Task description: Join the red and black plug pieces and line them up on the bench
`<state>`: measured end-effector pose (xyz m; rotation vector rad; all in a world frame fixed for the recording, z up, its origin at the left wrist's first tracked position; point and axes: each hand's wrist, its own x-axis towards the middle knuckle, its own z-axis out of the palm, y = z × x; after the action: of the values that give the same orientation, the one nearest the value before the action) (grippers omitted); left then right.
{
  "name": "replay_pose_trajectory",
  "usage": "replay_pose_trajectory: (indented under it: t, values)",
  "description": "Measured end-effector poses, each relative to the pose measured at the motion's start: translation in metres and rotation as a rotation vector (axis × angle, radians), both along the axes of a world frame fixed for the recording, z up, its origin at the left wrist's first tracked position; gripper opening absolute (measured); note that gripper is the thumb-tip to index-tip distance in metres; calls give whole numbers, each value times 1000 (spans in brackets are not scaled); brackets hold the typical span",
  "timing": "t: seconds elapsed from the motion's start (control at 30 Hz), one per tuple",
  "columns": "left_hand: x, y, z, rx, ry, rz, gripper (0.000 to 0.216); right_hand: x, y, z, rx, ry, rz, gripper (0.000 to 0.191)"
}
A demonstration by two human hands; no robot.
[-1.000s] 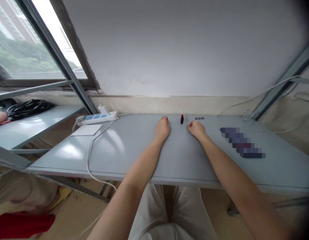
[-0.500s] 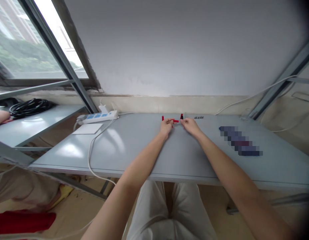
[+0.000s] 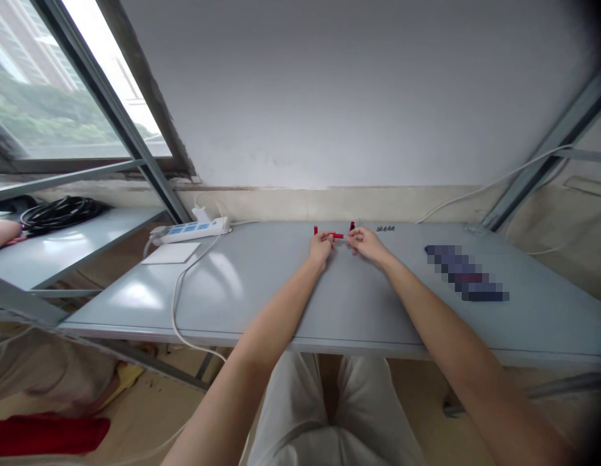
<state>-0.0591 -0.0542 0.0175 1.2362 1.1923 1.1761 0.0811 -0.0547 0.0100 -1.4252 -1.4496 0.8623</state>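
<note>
Both my hands rest near the far edge of a grey table (image 3: 261, 291). My left hand (image 3: 320, 246) is closed in a pinch on a small red part (image 3: 337, 235) that points to the right. My right hand (image 3: 364, 242) is closed too, its fingertips meeting the free end of that part; what it pinches is too small to make out. Another small red piece (image 3: 315, 229) stands just behind my left hand. A red and black piece (image 3: 351, 225) stands behind my right hand. A short row of small dark screws (image 3: 386, 228) lies to the right.
A white power strip (image 3: 190, 228) with its cable (image 3: 177, 304) and a white pad (image 3: 171, 252) lie at the table's left. A dark blurred object (image 3: 468, 274) lies at right. A second table at left holds coiled black cable (image 3: 57, 211), beside another person's hand (image 3: 0, 232).
My hands have drawn together from apart on the table. The left has lifted a red part, uncovering another red piece behind it, and the right now meets its tip.
</note>
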Motion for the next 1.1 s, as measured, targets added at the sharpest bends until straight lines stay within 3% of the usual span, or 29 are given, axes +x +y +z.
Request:
replay_pose_trajectory:
  t: [0.13,0.37,0.63,0.9,1.1]
  values:
    - [2,0,1,10,10,-19,23,2,1,-2,9,-69,38,7]
    - [2,1,0,18,53,4,20,9,0,-4,202,-534,46,7]
    - [2,2,-3,57,40,17,16,12,-5,0,220,-862,7,14]
    - [0,5,-2,34,18,47,14,24,-4,5,12,-937,-172,16]
    - [2,13,-12,120,106,1,15,31,2,-3,-7,-852,-251,17]
